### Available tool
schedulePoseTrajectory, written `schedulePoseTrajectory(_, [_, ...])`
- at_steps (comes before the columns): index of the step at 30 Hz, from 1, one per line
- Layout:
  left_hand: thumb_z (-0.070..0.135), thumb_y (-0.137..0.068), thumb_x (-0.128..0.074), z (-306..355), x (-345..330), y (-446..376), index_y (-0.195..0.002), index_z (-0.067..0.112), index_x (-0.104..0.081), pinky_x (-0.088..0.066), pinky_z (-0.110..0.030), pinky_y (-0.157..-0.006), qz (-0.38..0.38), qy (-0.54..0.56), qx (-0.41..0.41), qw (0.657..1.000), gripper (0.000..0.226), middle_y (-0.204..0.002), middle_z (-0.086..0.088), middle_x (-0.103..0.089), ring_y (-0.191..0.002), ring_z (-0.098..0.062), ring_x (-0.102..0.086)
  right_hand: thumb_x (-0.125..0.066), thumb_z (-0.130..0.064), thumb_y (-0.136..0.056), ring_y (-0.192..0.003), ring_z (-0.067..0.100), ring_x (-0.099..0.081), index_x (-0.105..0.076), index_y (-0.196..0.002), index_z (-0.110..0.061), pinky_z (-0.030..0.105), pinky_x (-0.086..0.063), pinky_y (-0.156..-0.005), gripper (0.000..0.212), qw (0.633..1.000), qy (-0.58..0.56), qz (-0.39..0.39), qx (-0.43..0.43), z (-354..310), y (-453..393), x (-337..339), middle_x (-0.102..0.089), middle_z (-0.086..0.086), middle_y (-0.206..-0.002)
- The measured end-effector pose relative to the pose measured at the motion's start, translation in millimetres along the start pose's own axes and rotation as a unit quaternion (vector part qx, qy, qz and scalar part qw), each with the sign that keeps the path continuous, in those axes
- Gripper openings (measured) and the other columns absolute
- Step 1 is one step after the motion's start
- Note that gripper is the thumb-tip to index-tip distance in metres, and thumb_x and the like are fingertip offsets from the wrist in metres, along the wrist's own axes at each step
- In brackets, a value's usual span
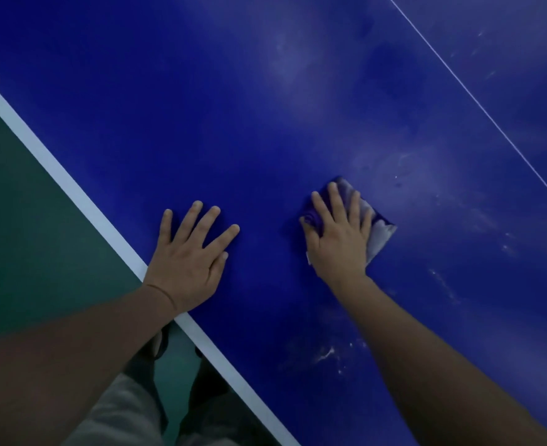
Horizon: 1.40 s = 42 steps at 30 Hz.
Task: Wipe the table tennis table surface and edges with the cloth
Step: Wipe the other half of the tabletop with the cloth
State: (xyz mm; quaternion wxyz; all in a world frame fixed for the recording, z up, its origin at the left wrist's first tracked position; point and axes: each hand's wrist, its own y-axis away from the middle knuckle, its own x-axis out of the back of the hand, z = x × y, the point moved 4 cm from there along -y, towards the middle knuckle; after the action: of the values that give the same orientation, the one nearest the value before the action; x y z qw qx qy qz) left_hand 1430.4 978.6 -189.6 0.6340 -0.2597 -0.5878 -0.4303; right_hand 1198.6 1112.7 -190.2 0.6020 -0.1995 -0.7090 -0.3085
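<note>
The blue table tennis table (265, 123) fills most of the view, with a white edge line (72, 188) running diagonally at the left. My right hand (338, 236) lies flat with straight fingers on a purple and grey cloth (380, 233), pressing it to the surface. The cloth sticks out past the fingers and to the right of the hand. My left hand (190, 259) rests flat on the bare table near the edge, fingers spread, holding nothing.
A thin white centre line (478, 101) crosses the upper right. Pale dust smears (327, 354) and specks mark the surface to the right and below the cloth. Green floor (24, 236) lies beyond the edge, with my legs and shoes (156, 349) below.
</note>
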Motion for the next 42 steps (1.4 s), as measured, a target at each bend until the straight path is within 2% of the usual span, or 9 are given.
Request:
schedulePoseTrajectory(4, [0.042,-0.100,-0.025,1,3,-1,-0.152,0.030,-0.042,-0.008,-0.065,-0.120,-0.005,0.005,0.006,1.000,0.056,-0.161,-0.011,-0.033,-0.153,-0.034,-0.017,-0.032,-0.058,-0.096,-0.154,0.031,-0.003,-0.033,-0.154,-0.036,0.061,-0.005,-0.121,0.062,0.996,-0.012,0.018,-0.081,2,51,-11,-0.014,-0.007,-0.167])
schedulePoseTrajectory(8, [0.045,-0.100,-0.024,8,3,-6,-0.153,0.030,-0.040,-0.009,-0.064,-0.121,-0.008,0.009,0.015,1.000,0.057,-0.163,-0.010,-0.030,-0.154,-0.033,-0.015,-0.037,-0.060,-0.094,-0.154,0.037,-0.005,-0.034,-0.152,-0.035,0.063,-0.007,-0.119,0.063,0.999,0.009,0.012,0.040,-43,76,-24,-0.018,-0.001,-0.167])
schedulePoseTrajectory(13, [0.047,-0.101,-0.021,19,3,-24,-0.155,0.032,-0.036,-0.008,-0.062,-0.121,-0.019,0.000,0.004,1.000,0.058,-0.165,-0.008,-0.026,-0.155,-0.031,-0.011,-0.032,-0.060,-0.097,-0.154,0.033,-0.003,-0.033,-0.153,-0.036,0.064,-0.012,-0.119,0.061,0.991,0.018,0.001,0.130,-45,-6,-8,-0.016,-0.005,-0.167])
schedulePoseTrajectory(17, [0.047,-0.101,-0.019,23,3,-37,-0.155,0.032,-0.035,-0.004,-0.061,-0.122,-0.024,0.010,-0.001,1.000,0.058,-0.166,-0.007,-0.024,-0.155,-0.031,-0.008,-0.030,-0.060,-0.098,-0.154,0.030,-0.001,-0.030,-0.154,-0.038,0.060,-0.004,-0.121,0.060,1.000,-0.009,0.013,-0.015,8,-48,7,-0.011,-0.009,-0.168])
schedulePoseTrajectory(21, [0.048,-0.102,-0.019,24,5,-48,-0.155,0.032,-0.033,-0.005,-0.061,-0.122,-0.026,0.010,-0.016,0.999,0.058,-0.166,-0.007,-0.023,-0.155,-0.030,-0.008,-0.026,-0.061,-0.096,-0.154,0.031,0.000,-0.029,-0.156,-0.037,0.060,-0.002,-0.121,0.064,0.992,-0.033,0.024,-0.119,22,-10,0,-0.008,-0.007,-0.168])
schedulePoseTrajectory(25, [0.049,-0.101,-0.020,27,7,-66,-0.157,0.031,-0.031,-0.006,-0.061,-0.122,-0.039,0.001,-0.053,0.998,0.059,-0.167,-0.006,-0.020,-0.156,-0.029,-0.007,-0.033,-0.059,-0.095,-0.154,0.035,-0.005,-0.036,-0.152,-0.034,0.061,-0.005,-0.120,0.063,1.000,-0.002,0.024,-0.012,-15,16,-10,-0.017,-0.003,-0.167])
schedulePoseTrajectory(29, [0.050,-0.102,-0.019,27,8,-81,-0.158,0.030,-0.025,-0.007,-0.061,-0.122,-0.051,-0.026,-0.094,0.994,0.060,-0.167,-0.009,-0.017,-0.155,-0.030,-0.006,-0.030,-0.061,-0.097,-0.154,0.032,-0.006,-0.037,-0.151,-0.035,0.061,-0.010,-0.120,0.061,0.997,0.005,0.016,0.070,-14,-42,3,-0.018,-0.007,-0.166])
schedulePoseTrajectory(37, [0.053,-0.100,-0.006,36,12,-116,-0.158,0.036,-0.002,0.007,-0.059,-0.122,-0.071,-0.026,-0.123,0.989,0.060,-0.167,-0.004,0.009,-0.154,-0.027,0.016,-0.025,-0.063,-0.093,-0.154,0.033,-0.003,-0.033,-0.154,-0.037,0.061,-0.004,-0.121,0.066,0.976,-0.048,0.040,-0.207,58,-57,16,-0.012,-0.007,-0.168])
schedulePoseTrajectory(42, [0.053,-0.100,-0.002,45,14,-146,-0.159,0.037,0.002,0.010,-0.058,-0.121,-0.070,-0.025,-0.141,0.987,0.062,-0.167,-0.004,0.015,-0.153,-0.026,0.021,-0.033,-0.060,-0.096,-0.154,0.033,-0.003,-0.035,-0.152,-0.036,0.062,-0.009,-0.121,0.061,0.999,-0.006,0.024,-0.040,19,-51,6,-0.017,-0.005,-0.167])
